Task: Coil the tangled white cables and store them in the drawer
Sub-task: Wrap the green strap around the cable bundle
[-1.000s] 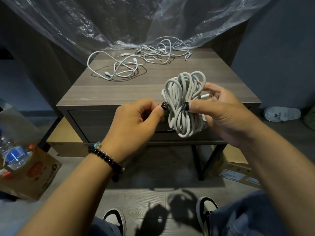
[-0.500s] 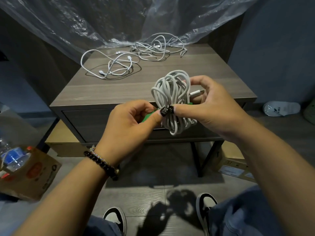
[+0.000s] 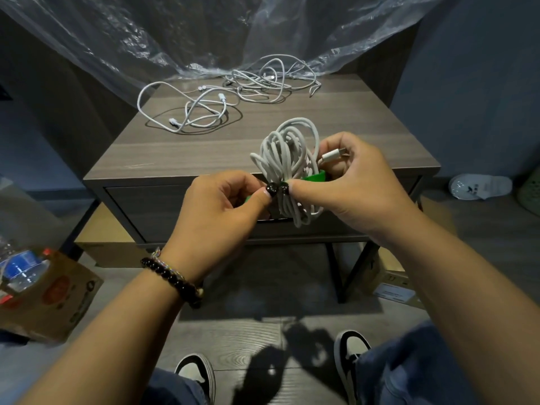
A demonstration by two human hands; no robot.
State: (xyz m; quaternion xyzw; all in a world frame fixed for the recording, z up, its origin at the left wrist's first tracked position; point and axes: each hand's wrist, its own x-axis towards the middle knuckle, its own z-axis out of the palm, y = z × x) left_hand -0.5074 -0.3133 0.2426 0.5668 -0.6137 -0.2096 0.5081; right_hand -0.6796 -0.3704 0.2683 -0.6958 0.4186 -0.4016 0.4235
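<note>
A coiled white cable (image 3: 287, 159) is held upright in front of the wooden side table (image 3: 181, 159). My right hand (image 3: 350, 185) grips the coil, with its plug sticking out between the fingers. A green strap (image 3: 314, 177) wraps around the coil's middle. My left hand (image 3: 222, 206) pinches the strap's other end, thumb tip against my right thumb. Two tangled white cables lie on the tabletop: one cable (image 3: 193, 111) at the back left, another cable (image 3: 271, 80) at the back. The drawer (image 3: 163, 209) under the tabletop is closed.
Clear plastic sheeting (image 3: 204, 33) hangs behind the table. A cardboard box with a water bottle (image 3: 38, 285) stands on the floor at the left. More boxes (image 3: 394, 285) sit under the table. A white slipper (image 3: 479, 187) lies at the right. My shoes (image 3: 350, 349) are below.
The green strap has been drawn further around the coil, now showing on its right side. My thumbs have come together at the coil's middle.
</note>
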